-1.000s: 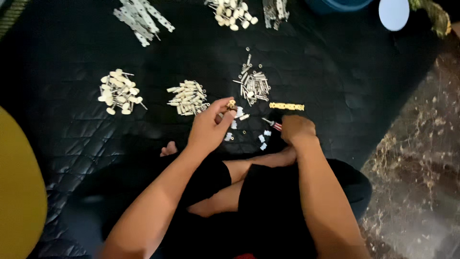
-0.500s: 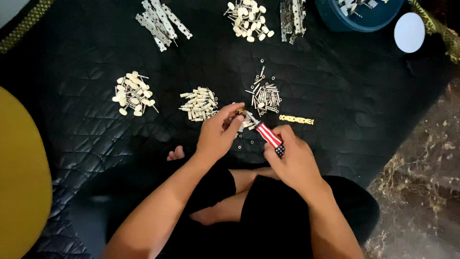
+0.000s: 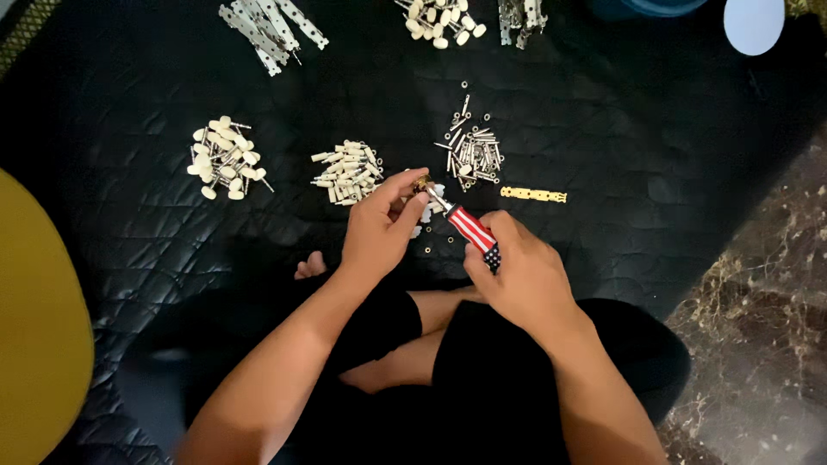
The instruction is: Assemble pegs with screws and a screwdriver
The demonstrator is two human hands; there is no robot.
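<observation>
I sit cross-legged on a black quilted mat (image 3: 646,155). My left hand (image 3: 379,228) pinches a small brass-coloured part (image 3: 421,182) between thumb and fingers. My right hand (image 3: 517,271) grips a screwdriver (image 3: 469,228) with a red, white and blue striped handle; its metal tip touches the brass part. A few small white pieces (image 3: 422,226) lie on the mat just under my hands.
Piles of small hardware lie ahead: cream pegs (image 3: 222,158), cream plugs (image 3: 347,170), metal screws (image 3: 472,151), a gold strip (image 3: 534,195). Farther off are metal brackets (image 3: 263,21), more cream pieces (image 3: 439,19), a white disc (image 3: 752,24). A yellow object (image 3: 39,344) is at left, marbled floor (image 3: 758,327) at right.
A second ago my right hand rested on the mat beside the screwdriver. It picked the screwdriver up and brought its tip to the part in my left hand.
</observation>
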